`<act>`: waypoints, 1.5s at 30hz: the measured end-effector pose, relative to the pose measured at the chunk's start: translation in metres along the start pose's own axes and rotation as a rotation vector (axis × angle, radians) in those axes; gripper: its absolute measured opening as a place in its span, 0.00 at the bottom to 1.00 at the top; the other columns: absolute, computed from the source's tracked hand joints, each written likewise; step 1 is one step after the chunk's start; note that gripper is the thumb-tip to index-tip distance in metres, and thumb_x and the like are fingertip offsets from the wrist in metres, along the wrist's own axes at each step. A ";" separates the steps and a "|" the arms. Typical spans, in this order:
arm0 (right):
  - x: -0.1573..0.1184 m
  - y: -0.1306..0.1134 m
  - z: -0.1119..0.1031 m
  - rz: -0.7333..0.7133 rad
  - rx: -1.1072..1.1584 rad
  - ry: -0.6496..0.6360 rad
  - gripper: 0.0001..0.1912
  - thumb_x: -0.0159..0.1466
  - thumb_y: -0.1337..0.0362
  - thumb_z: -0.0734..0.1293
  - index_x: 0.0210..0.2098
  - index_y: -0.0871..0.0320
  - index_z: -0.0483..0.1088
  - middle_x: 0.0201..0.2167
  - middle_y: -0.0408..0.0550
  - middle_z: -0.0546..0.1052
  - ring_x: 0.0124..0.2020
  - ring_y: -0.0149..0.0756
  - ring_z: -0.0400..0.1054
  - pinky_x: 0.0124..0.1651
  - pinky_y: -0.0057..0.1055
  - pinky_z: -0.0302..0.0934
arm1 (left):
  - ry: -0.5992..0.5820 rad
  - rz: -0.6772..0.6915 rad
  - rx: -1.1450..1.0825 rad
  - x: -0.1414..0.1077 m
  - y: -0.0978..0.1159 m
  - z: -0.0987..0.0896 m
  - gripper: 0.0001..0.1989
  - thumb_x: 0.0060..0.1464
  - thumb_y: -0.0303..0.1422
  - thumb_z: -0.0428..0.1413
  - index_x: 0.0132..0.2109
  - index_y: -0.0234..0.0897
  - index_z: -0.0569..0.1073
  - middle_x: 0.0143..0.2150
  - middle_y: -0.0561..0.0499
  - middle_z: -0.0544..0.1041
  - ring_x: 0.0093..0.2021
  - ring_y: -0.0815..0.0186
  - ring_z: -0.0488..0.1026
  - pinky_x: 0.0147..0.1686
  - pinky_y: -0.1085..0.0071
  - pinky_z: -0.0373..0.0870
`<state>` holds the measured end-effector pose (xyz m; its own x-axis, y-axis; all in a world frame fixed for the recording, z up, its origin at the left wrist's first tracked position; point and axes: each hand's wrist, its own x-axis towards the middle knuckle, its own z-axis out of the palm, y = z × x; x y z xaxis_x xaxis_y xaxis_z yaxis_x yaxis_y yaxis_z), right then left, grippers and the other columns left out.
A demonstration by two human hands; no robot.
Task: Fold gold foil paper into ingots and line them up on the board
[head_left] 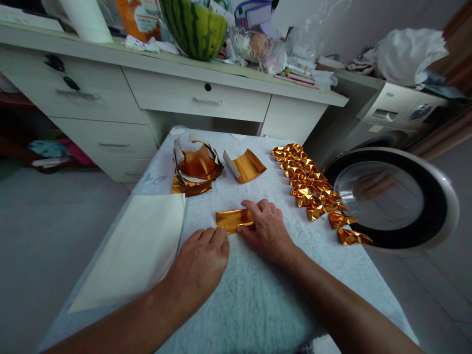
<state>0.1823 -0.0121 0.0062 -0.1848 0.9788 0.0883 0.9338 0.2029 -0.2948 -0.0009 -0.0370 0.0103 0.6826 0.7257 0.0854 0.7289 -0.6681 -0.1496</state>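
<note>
A flat strip of gold foil paper [229,220] lies on the cloth-covered table [250,300]. Fingers curled, my left hand [204,255] touches its lower left corner. My right hand [267,228] has its thumb and fingers on the right end of the strip. Behind them sit a curled stack of gold sheets [195,164] and one separate curved gold sheet [246,166]. Several folded gold pieces [306,177] form rows on the right side of the table. The fingertips of my left hand are hidden from view.
White paper [136,246] covers the table's left part. An open washing machine door [391,196] stands by the right edge. At the back, a white desk [195,101] holds a cut watermelon [195,29], a paper roll [86,19] and plastic bags.
</note>
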 end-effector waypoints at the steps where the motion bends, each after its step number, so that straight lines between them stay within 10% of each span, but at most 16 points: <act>1: 0.000 0.003 -0.001 0.008 -0.004 -0.005 0.29 0.61 0.54 0.68 0.60 0.48 0.62 0.45 0.53 0.67 0.46 0.47 0.61 0.48 0.43 0.54 | -0.002 0.000 0.005 0.000 0.000 0.000 0.13 0.52 0.16 0.52 0.40 0.30 0.78 0.35 0.45 0.77 0.36 0.57 0.75 0.36 0.60 0.76; 25: 0.002 0.039 -0.018 0.023 0.029 -0.138 0.36 0.60 0.62 0.68 0.66 0.52 0.54 0.52 0.57 0.66 0.50 0.52 0.61 0.51 0.50 0.55 | 0.019 -0.027 0.044 -0.002 0.006 0.007 0.15 0.51 0.15 0.50 0.41 0.28 0.77 0.37 0.41 0.77 0.37 0.56 0.75 0.36 0.59 0.76; 33: 0.000 0.032 -0.020 -0.192 0.311 0.164 0.17 0.59 0.71 0.63 0.48 0.59 0.66 0.43 0.51 0.70 0.46 0.43 0.61 0.51 0.41 0.56 | 0.065 -0.005 0.065 -0.001 0.007 0.011 0.20 0.53 0.16 0.50 0.52 0.30 0.73 0.38 0.43 0.76 0.37 0.57 0.74 0.34 0.61 0.76; 36: -0.001 0.020 -0.015 -0.241 0.297 0.098 0.11 0.62 0.65 0.65 0.45 0.58 0.67 0.42 0.51 0.70 0.45 0.43 0.61 0.50 0.41 0.56 | 0.054 -0.009 0.070 0.000 0.007 0.013 0.21 0.55 0.17 0.49 0.54 0.30 0.72 0.38 0.43 0.76 0.39 0.56 0.74 0.35 0.60 0.76; 45: 0.002 0.018 0.001 -0.150 0.137 -0.010 0.31 0.60 0.56 0.70 0.59 0.59 0.62 0.52 0.56 0.67 0.50 0.48 0.58 0.54 0.46 0.56 | -0.051 -0.070 0.052 -0.002 0.008 -0.001 0.18 0.52 0.14 0.49 0.44 0.30 0.78 0.41 0.40 0.78 0.40 0.55 0.76 0.37 0.60 0.76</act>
<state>0.1981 -0.0065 0.0001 -0.3222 0.9374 0.1321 0.8454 0.3477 -0.4056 0.0042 -0.0438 0.0095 0.6257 0.7786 0.0477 0.7702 -0.6070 -0.1958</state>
